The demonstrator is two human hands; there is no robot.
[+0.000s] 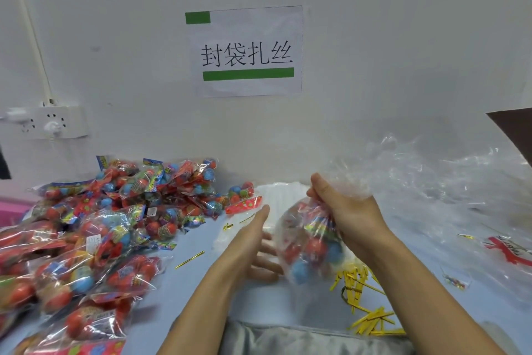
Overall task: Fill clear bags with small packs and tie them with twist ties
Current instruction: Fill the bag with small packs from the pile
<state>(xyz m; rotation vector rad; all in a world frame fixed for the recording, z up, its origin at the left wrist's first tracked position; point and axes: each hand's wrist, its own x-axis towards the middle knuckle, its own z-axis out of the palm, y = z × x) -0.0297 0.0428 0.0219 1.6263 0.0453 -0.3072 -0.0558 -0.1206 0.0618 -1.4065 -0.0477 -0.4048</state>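
Note:
My right hand grips the gathered neck of a clear bag stuffed with small red and blue packs, holding it just above the table. Beside the bag on its left, my left hand lies open with straight fingers, the fingertips near the bag's side. A big heap of small packs covers the table's left part. Gold twist ties lie in a loose pile under and right of the bag. One single twist tie lies alone nearer the heap.
A crumpled mound of empty clear bags fills the right side. A paper sign hangs on the white wall behind the table. A wall socket sits at the left. Bare table top shows between heap and hands.

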